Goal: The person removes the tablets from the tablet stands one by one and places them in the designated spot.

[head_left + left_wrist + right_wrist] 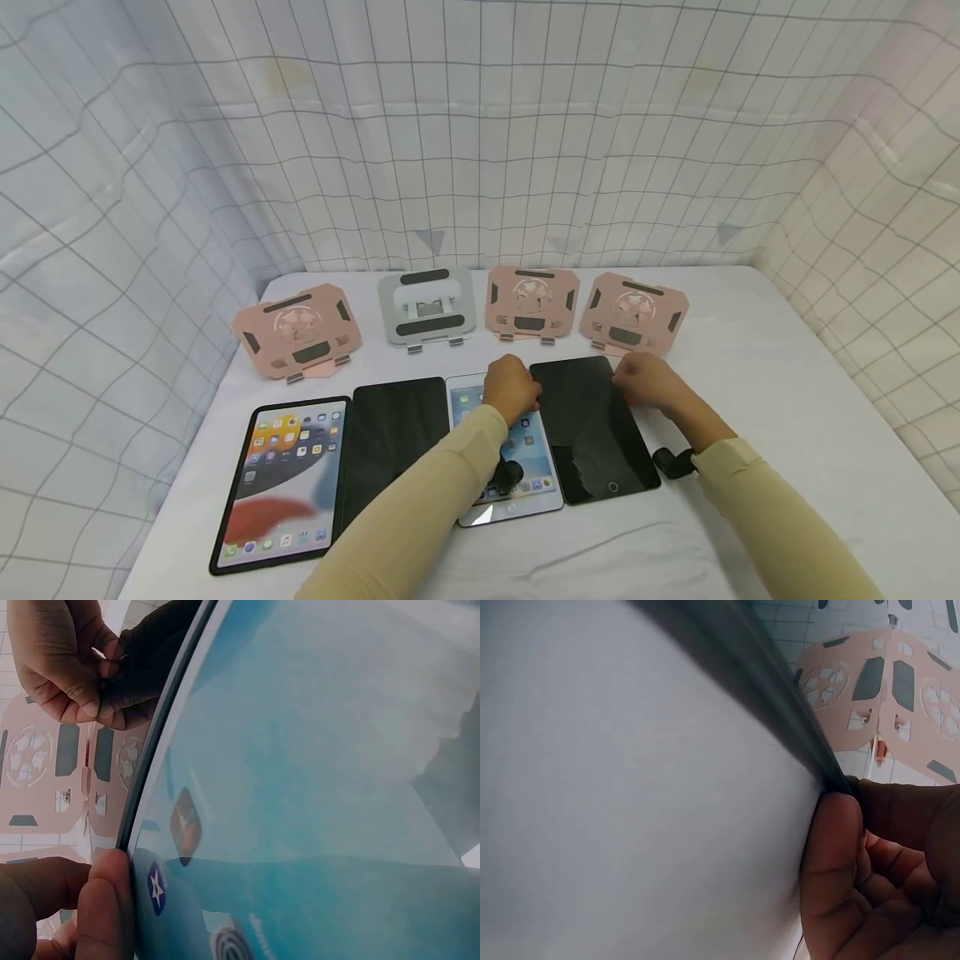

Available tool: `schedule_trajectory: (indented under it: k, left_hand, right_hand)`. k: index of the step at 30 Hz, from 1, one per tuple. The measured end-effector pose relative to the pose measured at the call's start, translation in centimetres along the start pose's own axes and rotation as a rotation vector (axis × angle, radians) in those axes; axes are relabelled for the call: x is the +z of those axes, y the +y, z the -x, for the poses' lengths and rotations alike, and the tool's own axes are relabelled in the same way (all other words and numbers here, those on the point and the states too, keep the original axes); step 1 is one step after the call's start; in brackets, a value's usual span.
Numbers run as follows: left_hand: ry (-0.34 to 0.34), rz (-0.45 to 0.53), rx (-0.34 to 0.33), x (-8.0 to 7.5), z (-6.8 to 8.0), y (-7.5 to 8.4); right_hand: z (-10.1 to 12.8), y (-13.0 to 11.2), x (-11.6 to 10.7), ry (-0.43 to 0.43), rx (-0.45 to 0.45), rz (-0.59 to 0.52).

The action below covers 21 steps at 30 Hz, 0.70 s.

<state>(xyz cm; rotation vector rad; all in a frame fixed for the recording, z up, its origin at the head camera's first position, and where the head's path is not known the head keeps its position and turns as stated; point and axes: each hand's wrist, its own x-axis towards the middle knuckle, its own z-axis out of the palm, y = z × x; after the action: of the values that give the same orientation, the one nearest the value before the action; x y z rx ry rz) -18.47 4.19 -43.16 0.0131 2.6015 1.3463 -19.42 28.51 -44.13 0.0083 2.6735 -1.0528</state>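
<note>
Head view: 4 tablets lie in a row near the front edge of the white table (787,400); 4 stands line its back edge, 3 pink stands (532,302) and 1 grey stand (426,307). The black tablet (592,429), rightmost in the row, is gripped at its far corners by the left hand (510,387) and the right hand (647,382), fingers curled round its edge. Beside it lies a lit white tablet (525,467).

Left wrist view: the thumb (105,907) presses the dark tablet edge beside the lit screen.

Right wrist view: the thumb (832,855) pinches the tablet's dark rim, the other fingers curled beneath
</note>
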Motion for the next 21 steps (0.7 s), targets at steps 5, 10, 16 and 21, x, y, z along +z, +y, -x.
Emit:
schedule_trajectory:
  k: [5,10,16,21]
  left_hand:
    - [-0.011,-0.017,-0.025,0.1,-0.1,0.0]
    - [-0.005,0.019,-0.002,-0.1,-0.1,-0.2]
    - [-0.124,0.143,0.027,-1.1,0.4,-1.3]
    - [-0.231,0.189,0.038,-3.5,1.4,-3.4]
  right_hand:
    - [-0.1,0.1,-0.1,0.006,0.006,0.01]
    - [-0.2,0.3,-0.1,0.008,0.001,0.01]
    - [-0.3,0.4,0.0,0.015,0.014,0.005]
    - [-0.2,0.5,-0.1,0.013,0.017,0.01]
